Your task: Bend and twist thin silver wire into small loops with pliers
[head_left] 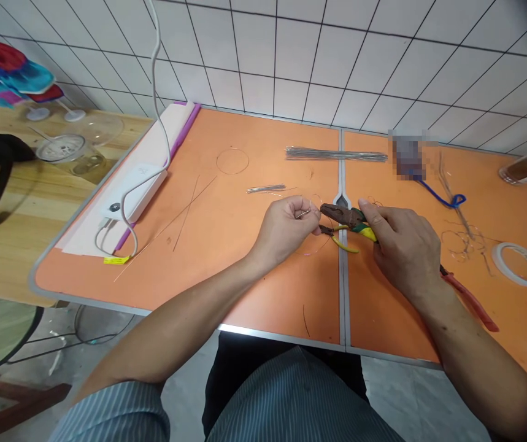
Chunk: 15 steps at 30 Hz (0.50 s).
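An orange folding surface (226, 294) runs across the view, divided by a metal seam (343, 294). Well left of the seam lies a white plastic box (134, 193) with its cable. Far right of it sit a roll of tape (519, 281) and red-handled pliers (470, 301). A long bundle of straight wires (335, 154) spans the seam's far end, so much stock remains unbent. Left of the seam lie a shorter bundle (265, 188) and one finished wire ring (232, 149); right of it, a heap of bent wire pieces (461, 242). Over the seam, the right hand (403, 245) is closed around yellow-green-handled combination pliers (343, 216). Their nose points at the left hand (281, 227), which pinches a thin wire (304, 213).
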Each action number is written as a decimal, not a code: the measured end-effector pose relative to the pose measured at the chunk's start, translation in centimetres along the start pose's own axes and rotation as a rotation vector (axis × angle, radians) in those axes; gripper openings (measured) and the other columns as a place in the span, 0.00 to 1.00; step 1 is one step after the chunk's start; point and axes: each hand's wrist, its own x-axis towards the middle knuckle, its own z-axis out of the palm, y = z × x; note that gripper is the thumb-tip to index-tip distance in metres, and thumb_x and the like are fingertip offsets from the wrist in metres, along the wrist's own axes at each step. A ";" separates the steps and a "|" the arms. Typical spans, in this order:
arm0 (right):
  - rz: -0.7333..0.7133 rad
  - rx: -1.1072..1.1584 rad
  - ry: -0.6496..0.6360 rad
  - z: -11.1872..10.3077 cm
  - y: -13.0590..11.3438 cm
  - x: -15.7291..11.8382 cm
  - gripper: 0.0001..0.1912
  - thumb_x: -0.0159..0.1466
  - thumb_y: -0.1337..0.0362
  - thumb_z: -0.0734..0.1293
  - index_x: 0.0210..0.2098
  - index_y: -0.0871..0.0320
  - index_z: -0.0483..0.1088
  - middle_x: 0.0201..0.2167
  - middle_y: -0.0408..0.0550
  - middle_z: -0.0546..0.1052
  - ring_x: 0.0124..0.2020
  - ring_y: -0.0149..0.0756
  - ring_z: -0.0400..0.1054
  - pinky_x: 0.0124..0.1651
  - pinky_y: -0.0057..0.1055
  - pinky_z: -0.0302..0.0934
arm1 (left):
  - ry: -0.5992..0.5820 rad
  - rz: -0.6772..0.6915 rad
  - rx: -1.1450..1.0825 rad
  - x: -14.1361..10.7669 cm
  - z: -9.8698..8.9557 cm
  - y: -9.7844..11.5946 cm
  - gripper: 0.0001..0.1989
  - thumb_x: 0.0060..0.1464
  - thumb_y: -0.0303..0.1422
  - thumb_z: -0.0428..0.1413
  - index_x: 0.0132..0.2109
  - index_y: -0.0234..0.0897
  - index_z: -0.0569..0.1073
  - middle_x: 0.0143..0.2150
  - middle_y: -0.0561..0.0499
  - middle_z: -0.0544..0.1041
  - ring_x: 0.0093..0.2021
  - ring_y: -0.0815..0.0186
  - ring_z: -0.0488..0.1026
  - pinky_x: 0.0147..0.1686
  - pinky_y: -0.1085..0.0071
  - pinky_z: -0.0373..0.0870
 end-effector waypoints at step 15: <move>0.024 0.036 -0.013 0.1 0.1 0.1 0.41 0.71 0.79 0.61 0.77 0.43 0.71 0.47 0.53 0.85 0.43 0.48 0.75 0.40 0.41 0.61 | -0.015 -0.008 -0.022 -0.2 0.0 -0.1 0.09 0.58 0.26 0.60 0.29 0.39 0.75 0.25 0.53 0.79 0.27 0.69 0.70 0.30 0.71 0.60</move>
